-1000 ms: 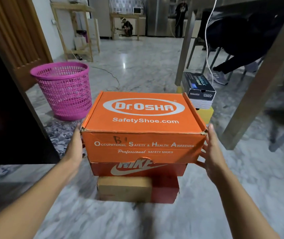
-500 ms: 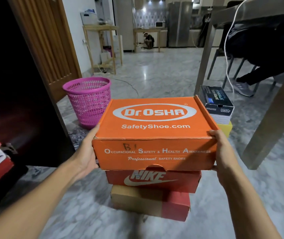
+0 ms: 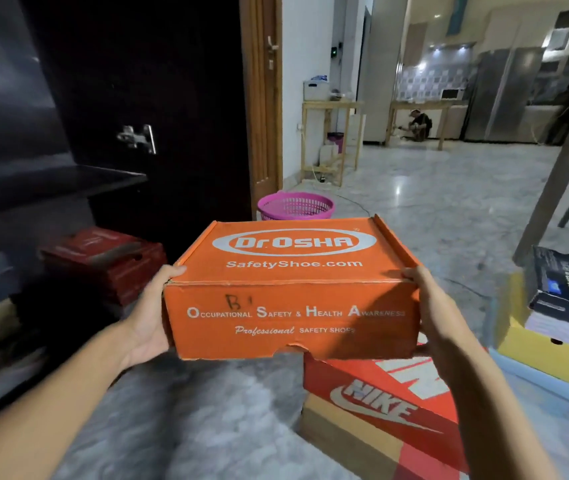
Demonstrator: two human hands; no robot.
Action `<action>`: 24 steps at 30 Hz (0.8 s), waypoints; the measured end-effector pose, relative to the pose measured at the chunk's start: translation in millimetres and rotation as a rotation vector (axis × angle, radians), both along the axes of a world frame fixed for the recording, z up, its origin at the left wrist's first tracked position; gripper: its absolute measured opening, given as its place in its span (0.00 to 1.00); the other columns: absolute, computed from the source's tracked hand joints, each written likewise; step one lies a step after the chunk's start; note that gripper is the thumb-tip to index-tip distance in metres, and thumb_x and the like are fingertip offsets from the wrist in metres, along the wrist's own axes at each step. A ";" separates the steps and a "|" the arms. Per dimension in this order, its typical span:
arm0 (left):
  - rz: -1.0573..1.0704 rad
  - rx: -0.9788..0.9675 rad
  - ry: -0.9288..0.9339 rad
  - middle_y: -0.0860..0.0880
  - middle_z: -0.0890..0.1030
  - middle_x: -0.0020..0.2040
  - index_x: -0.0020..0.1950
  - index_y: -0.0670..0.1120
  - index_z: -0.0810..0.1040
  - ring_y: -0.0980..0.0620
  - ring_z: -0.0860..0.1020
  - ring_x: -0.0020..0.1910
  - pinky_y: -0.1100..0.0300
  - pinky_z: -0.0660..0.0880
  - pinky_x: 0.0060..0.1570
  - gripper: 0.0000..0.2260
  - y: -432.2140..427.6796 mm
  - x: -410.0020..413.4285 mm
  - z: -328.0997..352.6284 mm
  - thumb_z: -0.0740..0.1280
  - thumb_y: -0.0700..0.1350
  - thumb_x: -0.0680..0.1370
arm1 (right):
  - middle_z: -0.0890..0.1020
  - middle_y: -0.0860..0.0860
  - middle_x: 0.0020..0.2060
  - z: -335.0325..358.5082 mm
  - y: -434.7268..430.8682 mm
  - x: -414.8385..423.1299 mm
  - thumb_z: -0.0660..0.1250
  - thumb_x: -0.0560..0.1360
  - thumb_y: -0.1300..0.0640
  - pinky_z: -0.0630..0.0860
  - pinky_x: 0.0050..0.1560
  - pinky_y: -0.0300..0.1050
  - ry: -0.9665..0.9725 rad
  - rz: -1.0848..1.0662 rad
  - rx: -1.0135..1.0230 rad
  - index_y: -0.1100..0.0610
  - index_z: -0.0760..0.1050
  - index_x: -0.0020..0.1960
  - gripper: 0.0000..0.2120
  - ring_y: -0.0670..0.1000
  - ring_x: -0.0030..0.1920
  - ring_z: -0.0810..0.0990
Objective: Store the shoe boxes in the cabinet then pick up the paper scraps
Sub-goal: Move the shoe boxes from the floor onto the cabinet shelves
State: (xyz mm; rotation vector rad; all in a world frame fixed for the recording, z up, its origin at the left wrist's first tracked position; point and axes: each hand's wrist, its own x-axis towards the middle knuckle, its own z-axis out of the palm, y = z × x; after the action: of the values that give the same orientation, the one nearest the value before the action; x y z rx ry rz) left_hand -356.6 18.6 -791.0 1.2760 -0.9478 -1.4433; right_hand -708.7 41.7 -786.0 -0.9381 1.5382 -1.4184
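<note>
I hold an orange Dr.OSHA shoe box [image 3: 293,289] level in the air, in the middle of the view. My left hand [image 3: 151,317] grips its left end and my right hand [image 3: 432,313] grips its right end, thumbs on the lid. Below right, a red Nike box [image 3: 390,396] lies on a brown and red box [image 3: 355,445] on the floor. The dark cabinet [image 3: 103,98] stands open on the left, with red shoe boxes [image 3: 103,261] on its lower shelf. No paper scraps show in this view.
A pink mesh basket [image 3: 295,206] stands behind the orange box, by a wooden door [image 3: 262,98]. At the right edge a black box [image 3: 567,289] sits on a yellow box [image 3: 546,348], near a table leg [image 3: 560,188]. A person crouches far back.
I have lifted the orange box off the Nike box and swung it left, toward the open cabinet. My view has turned left, and the cabinet shelves have come into sight.
</note>
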 end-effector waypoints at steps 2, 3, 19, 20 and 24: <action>0.075 -0.012 -0.015 0.38 0.84 0.53 0.55 0.48 0.82 0.38 0.80 0.50 0.40 0.75 0.52 0.24 12.5 20.7 9.8 0.57 0.64 0.76 | 0.84 0.53 0.49 8.1 -8.2 21.2 0.61 0.75 0.40 0.80 0.49 0.56 0.012 0.062 -0.019 0.49 0.80 0.47 0.15 0.55 0.48 0.83; 0.109 -0.012 -0.023 0.38 0.84 0.53 0.55 0.47 0.82 0.38 0.80 0.51 0.39 0.74 0.53 0.25 18.0 30.8 14.2 0.57 0.64 0.76 | 0.84 0.53 0.49 11.3 -12.4 31.3 0.61 0.75 0.40 0.80 0.47 0.54 0.008 0.094 -0.026 0.49 0.80 0.47 0.15 0.55 0.48 0.83; 0.535 -0.108 -0.009 0.38 0.84 0.49 0.54 0.44 0.81 0.39 0.80 0.49 0.41 0.74 0.56 0.26 85.8 155.1 99.1 0.61 0.64 0.73 | 0.79 0.52 0.59 55.3 -63.0 202.1 0.62 0.73 0.33 0.75 0.62 0.63 -0.106 0.396 -0.194 0.46 0.72 0.67 0.27 0.58 0.56 0.80; 0.564 -0.128 -0.001 0.38 0.84 0.48 0.54 0.45 0.82 0.40 0.80 0.47 0.43 0.75 0.53 0.25 86.6 161.0 104.6 0.60 0.64 0.73 | 0.78 0.52 0.59 59.6 -67.0 215.3 0.62 0.75 0.34 0.75 0.63 0.60 -0.118 0.401 -0.209 0.47 0.70 0.70 0.29 0.57 0.57 0.79; 0.701 -0.170 0.012 0.42 0.84 0.39 0.48 0.46 0.80 0.42 0.80 0.41 0.47 0.76 0.47 0.23 86.8 176.3 122.6 0.58 0.63 0.75 | 0.74 0.54 0.63 79.5 -82.5 269.4 0.62 0.76 0.34 0.71 0.54 0.52 -0.116 0.388 -0.310 0.51 0.63 0.74 0.33 0.55 0.59 0.75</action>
State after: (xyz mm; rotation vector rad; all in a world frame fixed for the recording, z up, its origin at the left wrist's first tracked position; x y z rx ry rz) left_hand -180.3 105.5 -668.5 1.2915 -0.5139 -0.8042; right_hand -439.4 -40.8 -706.5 -1.2389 0.9979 -1.4167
